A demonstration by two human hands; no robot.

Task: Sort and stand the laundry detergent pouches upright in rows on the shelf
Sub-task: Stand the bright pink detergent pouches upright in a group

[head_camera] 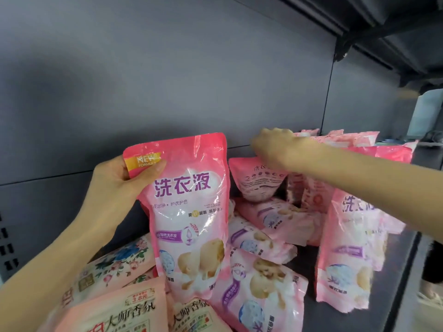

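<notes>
Pink pouch [189, 212] upright, top up, left hand [119, 180] pinching its corner; right hand [275, 149] grip unclear

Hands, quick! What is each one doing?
Left hand: holding a pink pouch.
Right hand: blurred, above a back pouch; cannot tell.

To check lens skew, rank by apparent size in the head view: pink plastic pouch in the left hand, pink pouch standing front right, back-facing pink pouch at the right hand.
1. Pink plastic pouch in left hand
2. Pink pouch standing front right; arm hides its top
3. Back-facing pink pouch; farther back, partly hidden
</notes>
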